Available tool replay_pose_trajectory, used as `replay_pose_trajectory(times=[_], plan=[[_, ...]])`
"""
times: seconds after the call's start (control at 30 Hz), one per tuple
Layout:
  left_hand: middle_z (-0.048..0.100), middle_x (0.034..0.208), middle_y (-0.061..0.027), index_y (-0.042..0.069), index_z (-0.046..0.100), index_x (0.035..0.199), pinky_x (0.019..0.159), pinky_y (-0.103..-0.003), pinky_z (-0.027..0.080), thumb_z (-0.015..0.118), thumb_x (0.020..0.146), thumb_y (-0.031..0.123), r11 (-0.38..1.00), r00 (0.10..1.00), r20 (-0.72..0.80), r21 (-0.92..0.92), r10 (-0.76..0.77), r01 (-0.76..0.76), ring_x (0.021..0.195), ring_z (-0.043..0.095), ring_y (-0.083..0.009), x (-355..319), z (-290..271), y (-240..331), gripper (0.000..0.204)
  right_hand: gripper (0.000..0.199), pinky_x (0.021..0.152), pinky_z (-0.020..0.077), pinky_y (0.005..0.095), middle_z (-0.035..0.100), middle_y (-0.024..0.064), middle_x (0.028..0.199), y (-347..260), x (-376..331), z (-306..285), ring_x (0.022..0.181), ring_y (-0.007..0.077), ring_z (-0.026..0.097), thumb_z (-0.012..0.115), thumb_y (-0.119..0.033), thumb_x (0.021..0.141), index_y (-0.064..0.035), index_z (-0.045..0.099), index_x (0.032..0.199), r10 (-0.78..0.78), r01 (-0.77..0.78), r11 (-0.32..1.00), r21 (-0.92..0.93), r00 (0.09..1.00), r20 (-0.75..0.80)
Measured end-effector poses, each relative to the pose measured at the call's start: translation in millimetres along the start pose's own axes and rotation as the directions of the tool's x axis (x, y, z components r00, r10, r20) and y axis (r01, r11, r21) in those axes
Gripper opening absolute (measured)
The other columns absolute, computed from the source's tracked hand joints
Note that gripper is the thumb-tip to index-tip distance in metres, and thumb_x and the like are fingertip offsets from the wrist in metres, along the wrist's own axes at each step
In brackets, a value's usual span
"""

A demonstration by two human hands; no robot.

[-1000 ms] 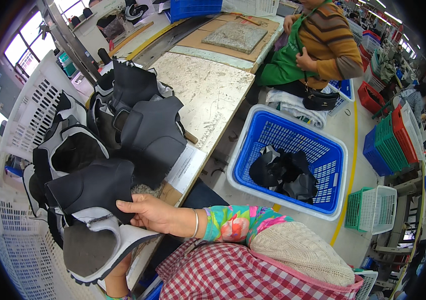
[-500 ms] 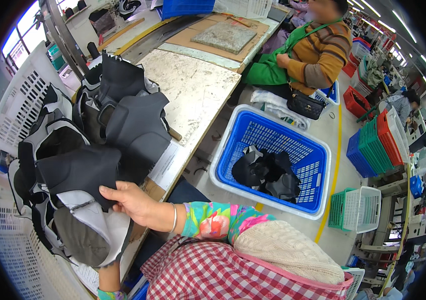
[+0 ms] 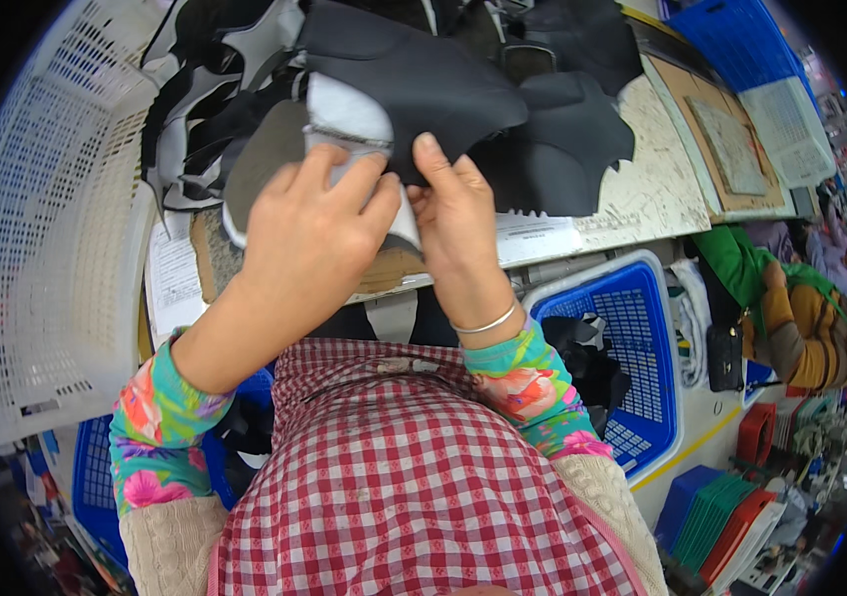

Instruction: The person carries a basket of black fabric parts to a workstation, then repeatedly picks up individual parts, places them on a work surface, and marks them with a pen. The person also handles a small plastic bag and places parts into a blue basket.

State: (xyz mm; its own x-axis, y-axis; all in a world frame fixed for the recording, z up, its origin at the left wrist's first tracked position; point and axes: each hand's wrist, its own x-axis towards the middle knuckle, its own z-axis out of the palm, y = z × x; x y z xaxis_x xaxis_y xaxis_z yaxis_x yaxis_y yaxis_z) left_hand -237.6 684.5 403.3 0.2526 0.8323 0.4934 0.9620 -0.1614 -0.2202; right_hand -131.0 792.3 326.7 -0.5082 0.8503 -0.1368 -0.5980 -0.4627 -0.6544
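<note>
A black shoe upper [image 3: 414, 74] with white lining and a grey inner part lies spread at the near side of a pile on the worktable. My left hand [image 3: 314, 223] has its fingers bent and pressed onto the white lining, beside a stitched seam. With the thumb raised along the front, my right hand [image 3: 460, 223] grips the lower edge of the same upper; some of its fingers are hidden behind. More black uppers [image 3: 563, 139] lie to the right, and others with white edges [image 3: 190, 149] are heaped to the left.
Left of the worktable [image 3: 657, 199] stands a white slotted basket [image 3: 46, 199]. Blue baskets are at the right [image 3: 657, 368], holding black pieces, and lower left [image 3: 94, 477]. Printed sheets [image 3: 173, 268] lie at the table edge. A person in a striped sweater [image 3: 811, 348] sits far right.
The view has swung left, bringing the pile to the top. My left hand, earlier mostly hidden beneath the upper, now lies on its lining; my right hand has shifted along its edge.
</note>
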Motion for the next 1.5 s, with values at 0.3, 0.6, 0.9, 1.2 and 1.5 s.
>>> replay_pose_trajectory(times=[0.3, 0.6, 0.9, 1.2, 1.5], plan=[[0.072, 0.111, -0.0114, 0.000, 0.064, 0.123, 0.084, -0.032, 0.059, 0.067, 0.099, 0.030, -0.712, 0.534, 0.742, -0.623, -0.406, 0.323, 0.094, 0.072, -0.0206, -40, 64, -35, 0.038, 0.016, 0.074, 0.0450, 0.0227, 0.071, -0.0036, 0.098, 13, 2, -18, 0.083, 0.0052, 0.061, 0.073, -0.024, 0.096, -0.0107, 0.069, 0.104, 0.000, 0.000, 1.000, 0.003, 0.996, 0.094], [0.068, 0.122, -0.0130, 0.000, 0.058, 0.132, 0.100, -0.037, 0.054, 0.060, 0.103, 0.033, -0.896, 0.603, 0.705, -0.443, -0.373, -0.036, 0.112, 0.067, -0.0229, -63, 95, 15, 0.044, 0.019, 0.069, 0.0435, 0.0204, 0.070, -0.0032, 0.089, 5, 0, -9, 0.076, 0.0035, 0.058, 0.074, -0.023, 0.094, -0.0054, 0.074, 0.100, -0.079, 0.102, 0.954, -0.283, 0.993, 0.093], [0.072, 0.115, -0.0103, -0.001, 0.060, 0.136, 0.095, -0.032, 0.052, 0.065, 0.098, 0.014, -0.135, 0.722, 0.673, -0.739, -0.158, 0.660, 0.109, 0.067, -0.0186, -121, 15, -56, 0.041, 0.020, 0.059, 0.0455, 0.0242, 0.067, -0.0026, 0.073, -90, -31, 2, 0.065, 0.0059, 0.057, 0.076, -0.020, 0.092, -0.0001, 0.072, 0.094, 0.031, 0.526, 0.393, -0.754, 0.812, 0.582], [0.073, 0.094, -0.0170, -0.008, 0.068, 0.109, 0.068, -0.030, 0.060, 0.049, 0.107, 0.041, -0.459, 0.656, 0.682, -0.720, -0.325, 0.521, 0.076, 0.072, -0.0208, -188, 24, -27, 0.052, 0.010, 0.068, 0.0483, 0.0319, 0.058, 0.0002, 0.069, -106, -136, 25, 0.071, 0.0194, 0.060, 0.066, -0.016, 0.072, -0.0106, 0.065, 0.081, 0.627, 0.940, -0.322, -0.116, 0.303, 0.717], [0.067, 0.119, -0.0297, -0.016, 0.048, 0.135, 0.069, -0.033, 0.066, 0.022, 0.098, 0.077, -0.594, 0.653, 0.743, -0.462, 0.146, 0.658, 0.092, 0.075, -0.0342, -126, 45, -7, 0.103, 0.003, 0.076, 0.0528, 0.0316, 0.069, 0.0012, 0.070, -89, -128, 18, 0.076, 0.0195, 0.069, 0.067, -0.018, 0.075, -0.0155, 0.069, 0.073, 0.582, 0.806, -0.564, 0.181, 0.232, 0.779]])
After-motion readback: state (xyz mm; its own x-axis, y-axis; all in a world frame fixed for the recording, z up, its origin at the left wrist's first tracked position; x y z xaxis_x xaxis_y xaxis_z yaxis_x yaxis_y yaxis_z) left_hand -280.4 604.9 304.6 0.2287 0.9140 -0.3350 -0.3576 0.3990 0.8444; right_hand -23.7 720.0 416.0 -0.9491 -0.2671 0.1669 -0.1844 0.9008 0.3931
